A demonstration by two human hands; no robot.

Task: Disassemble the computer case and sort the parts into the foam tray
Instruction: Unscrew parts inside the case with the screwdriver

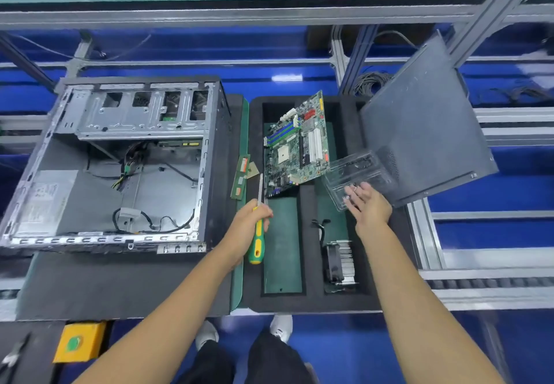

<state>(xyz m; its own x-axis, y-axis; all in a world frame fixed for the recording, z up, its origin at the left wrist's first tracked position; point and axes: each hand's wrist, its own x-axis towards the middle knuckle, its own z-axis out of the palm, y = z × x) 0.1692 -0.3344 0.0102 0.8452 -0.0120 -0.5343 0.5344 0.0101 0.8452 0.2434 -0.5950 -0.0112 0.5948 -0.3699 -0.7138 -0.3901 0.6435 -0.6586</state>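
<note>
The opened computer case [120,167] lies on its side at the left, cables loose inside. The black foam tray [254,278] sits to its right. A green motherboard [296,146] leans tilted in the tray's far compartment. A heatsink with fan [340,263] fills the near right slot. My left hand [248,224] grips a green and yellow screwdriver [257,242], shaft pointing away from me. My right hand [368,206], fingers straight, touches a clear plastic box [353,176] at the tray's right. A RAM stick [240,178] lies between case and tray.
The dark side panel [425,125] rests tilted over the tray's far right corner. A grey mat [120,284] lies under the case. A yellow box with a green button [79,341] sits at the near left. Metal rails and roller conveyor [491,283] run on the right.
</note>
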